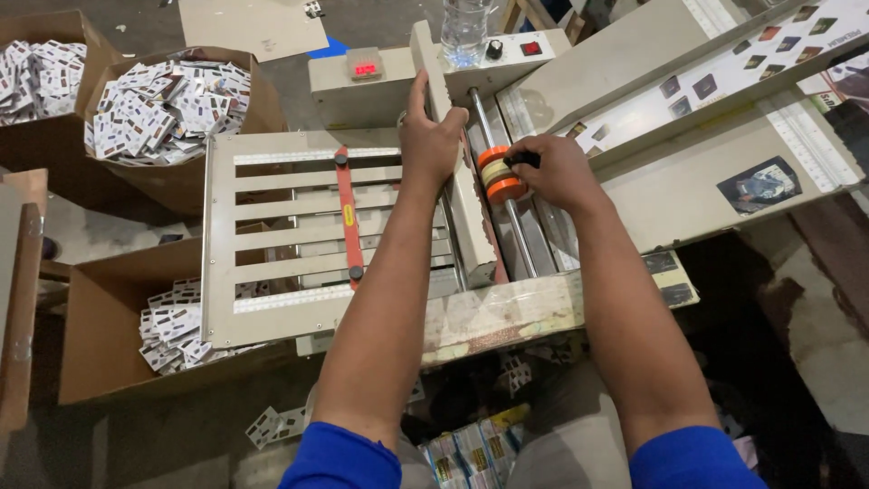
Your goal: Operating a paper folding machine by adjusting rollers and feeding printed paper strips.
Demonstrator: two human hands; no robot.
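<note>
Rollers in orange and cream [501,177] are sitting on a steel shaft [507,195] at the middle of a beige cutting machine [380,89], and the right hand [554,172] is closing its fingers around a small black knob [525,159] beside them. They are looking stiff, light and likely snug on the smooth rod, best taken by the rims. The left hand [430,140] is lying flat, fingers together, on the machine's upright bar [453,163]. A slotted tray [281,226] is reaching leftward over cardboard boxes [109,335] heaped with small printed cards [163,109], and a water bottle [464,32] is standing on top.
</note>
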